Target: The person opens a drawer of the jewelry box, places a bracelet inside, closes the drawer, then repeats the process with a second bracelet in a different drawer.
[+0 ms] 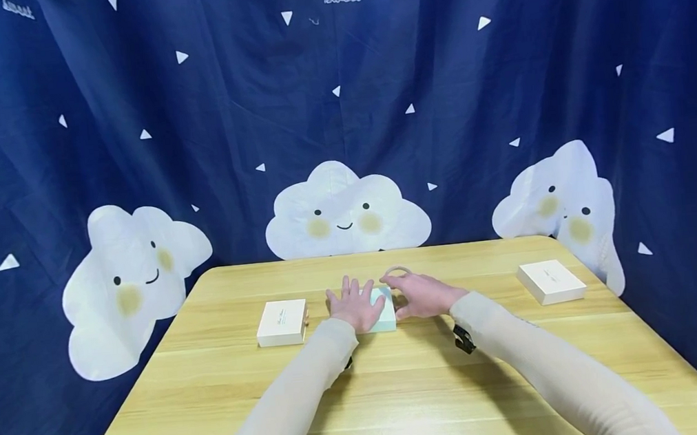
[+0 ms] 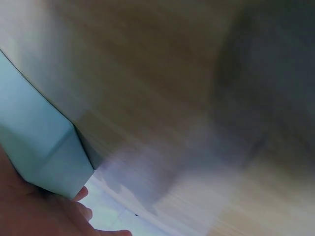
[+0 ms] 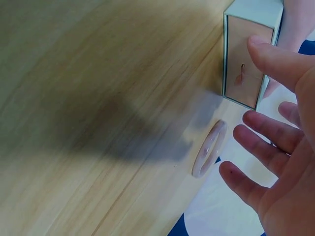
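A pale blue drawer-style box (image 1: 385,318) lies on the table, partly covered by my left hand (image 1: 355,308). The left hand's fingers are spread and rest across the box's top. Just to the right of the box, my right hand (image 1: 426,295) has its fingers apart and loosely bent, holding nothing. In the right wrist view the thumb (image 3: 275,59) overlaps the box's pinkish drawer front (image 3: 238,44), which sits inside the sleeve and has a small pull loop. A pale bangle (image 3: 209,150) lies on the table behind the right fingers.
On the left stands a white box (image 1: 281,321) with a small tab on its right side. Another white box (image 1: 551,281) lies near the table's right edge. A dark blue curtain (image 1: 341,128) with clouds hangs behind the wooden table (image 1: 227,394).
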A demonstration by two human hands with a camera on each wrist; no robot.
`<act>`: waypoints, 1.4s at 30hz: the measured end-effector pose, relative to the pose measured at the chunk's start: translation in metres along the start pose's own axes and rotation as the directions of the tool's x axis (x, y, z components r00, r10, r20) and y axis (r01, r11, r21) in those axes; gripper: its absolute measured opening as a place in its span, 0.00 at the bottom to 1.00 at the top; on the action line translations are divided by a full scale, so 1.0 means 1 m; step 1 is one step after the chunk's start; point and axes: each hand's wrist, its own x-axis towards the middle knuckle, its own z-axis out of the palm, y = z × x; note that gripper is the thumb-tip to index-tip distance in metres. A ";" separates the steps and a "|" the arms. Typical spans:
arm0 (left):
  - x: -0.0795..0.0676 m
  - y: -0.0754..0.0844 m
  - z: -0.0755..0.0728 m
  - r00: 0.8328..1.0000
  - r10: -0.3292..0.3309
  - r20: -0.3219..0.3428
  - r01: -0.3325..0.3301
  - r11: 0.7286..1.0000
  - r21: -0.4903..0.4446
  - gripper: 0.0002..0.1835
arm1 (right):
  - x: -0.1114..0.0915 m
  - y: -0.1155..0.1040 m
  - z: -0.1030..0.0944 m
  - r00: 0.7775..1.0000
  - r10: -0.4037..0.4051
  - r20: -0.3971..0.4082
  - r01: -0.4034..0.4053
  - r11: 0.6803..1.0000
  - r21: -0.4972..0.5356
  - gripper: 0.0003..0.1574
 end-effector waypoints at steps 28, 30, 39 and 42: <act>0.014 -0.009 0.011 0.967 0.163 -0.198 -0.161 0.987 0.026 0.36 | 0.001 -0.008 0.004 0.999 -0.003 0.053 -0.005 0.990 0.142 0.67; 0.015 -0.008 0.009 0.957 0.186 -0.224 -0.180 0.983 0.047 0.34 | -0.001 -0.009 0.004 0.999 -0.005 0.054 -0.004 0.986 0.165 0.66; 0.015 -0.009 0.004 0.946 0.217 -0.239 -0.197 0.975 0.104 0.33 | -0.003 -0.005 0.007 0.998 -0.001 0.056 -0.010 0.981 0.194 0.66; 0.015 -0.013 0.003 0.949 0.226 -0.221 -0.211 0.973 0.088 0.34 | -0.003 -0.004 0.006 0.998 0.002 0.060 -0.014 0.979 0.201 0.67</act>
